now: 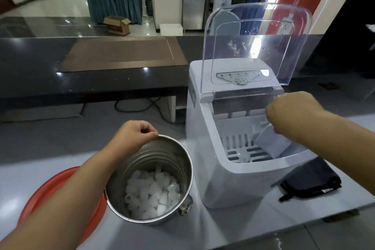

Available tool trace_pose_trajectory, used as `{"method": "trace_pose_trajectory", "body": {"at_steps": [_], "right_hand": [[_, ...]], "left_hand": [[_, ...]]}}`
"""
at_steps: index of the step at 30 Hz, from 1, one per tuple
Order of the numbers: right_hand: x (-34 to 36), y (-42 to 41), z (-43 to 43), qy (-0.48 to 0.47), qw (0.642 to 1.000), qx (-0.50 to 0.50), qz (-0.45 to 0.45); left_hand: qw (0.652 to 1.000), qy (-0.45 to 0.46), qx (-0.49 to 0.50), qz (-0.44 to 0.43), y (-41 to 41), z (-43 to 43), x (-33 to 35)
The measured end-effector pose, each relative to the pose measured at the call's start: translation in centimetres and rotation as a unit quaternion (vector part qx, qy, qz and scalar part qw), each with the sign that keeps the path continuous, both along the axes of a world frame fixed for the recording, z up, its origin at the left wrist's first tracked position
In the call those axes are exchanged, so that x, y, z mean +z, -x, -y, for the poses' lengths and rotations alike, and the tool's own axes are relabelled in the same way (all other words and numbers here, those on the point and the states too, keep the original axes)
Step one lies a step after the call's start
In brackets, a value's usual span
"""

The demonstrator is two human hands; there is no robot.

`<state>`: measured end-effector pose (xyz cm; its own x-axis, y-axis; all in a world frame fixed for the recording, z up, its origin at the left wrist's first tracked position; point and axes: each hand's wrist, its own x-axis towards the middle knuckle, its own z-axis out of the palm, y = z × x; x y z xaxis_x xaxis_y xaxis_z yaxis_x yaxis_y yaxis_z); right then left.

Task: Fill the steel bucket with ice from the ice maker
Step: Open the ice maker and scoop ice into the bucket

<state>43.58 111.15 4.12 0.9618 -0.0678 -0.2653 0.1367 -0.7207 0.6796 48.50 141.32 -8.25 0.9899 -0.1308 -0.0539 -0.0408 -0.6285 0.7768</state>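
Note:
A steel bucket (178, 160) stands tilted at the lower centre, its bottom covered with ice cubes (152, 193). My left hand (134, 134) pinches the bucket's far rim. To the right is the white ice maker (227, 184) with its clear lid (257, 44) raised upright. My right hand (292, 113) reaches into the machine and grips a translucent plastic scoop (272, 143), whose blade points down into the slotted ice basket (239, 148). One or two pieces of ice (243, 157) lie on the basket floor.
A red round tray (40, 195) lies under my left forearm. A dark folded cloth (312, 180) sits right of the ice maker. A raised dark counter (40, 71) with a brown mat (123, 55) runs behind. A power cable (138, 105) loops below it.

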Motion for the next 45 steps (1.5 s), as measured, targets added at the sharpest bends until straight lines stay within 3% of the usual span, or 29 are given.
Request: {"method": "trace_pose_trajectory", "body": {"at_steps": [6,17,24,31,36,45], "right_hand": [[0.4,-0.9,-0.1,-0.005,0.999,-0.014,-0.051],[0.2,-1.5,2.2,-0.149,0.982,-0.052,-0.102],[1.4,-1.6,1.3,-0.045,0.998,0.047,0.013],[0.7,-2.1,-0.5,0.037,0.991,0.076,-0.101],[0.2,-2.3,-0.4,0.011,0.991,0.048,-0.125],[0.0,-1.7,1.8,-0.09,0.987,-0.027,-0.127]], "left_hand": [[1.0,-0.019,0.002,0.004,0.0,0.2,0.2],[0.999,-0.008,0.001,-0.041,-0.5,0.6,0.8],[0.994,-0.058,-0.055,-0.079,-1.8,1.3,1.7],[0.983,-0.102,-0.15,-0.029,-2.7,4.4,2.0],[0.971,-0.121,-0.202,-0.036,-3.0,5.2,1.5],[0.973,-0.105,-0.194,-0.068,-3.2,5.2,0.9]]}}
